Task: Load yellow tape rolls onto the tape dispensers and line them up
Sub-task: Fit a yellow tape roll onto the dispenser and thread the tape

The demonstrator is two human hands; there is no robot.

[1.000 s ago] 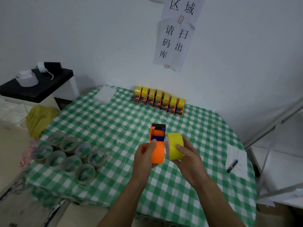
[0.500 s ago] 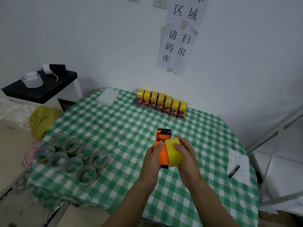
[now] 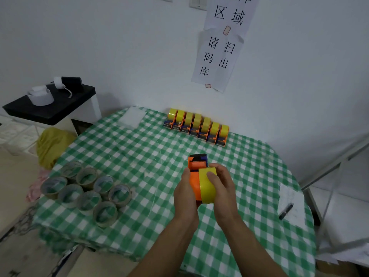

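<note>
The loading step is in hand. The left hand [image 3: 184,194] closes its grip round the orange dispenser [image 3: 194,176], while the right hand [image 3: 223,188] clamps its grip on the yellow tape roll [image 3: 207,186], pressing it against the dispenser's side. Both are held above the table [image 3: 139,152], well in front of the row of loaded dispensers [image 3: 196,126]. The roll looks full, glossy and bright (its core is hidden). Next, the roll probably needs seating squarely on the hub. The dispenser could then join that row's right end.
</note>
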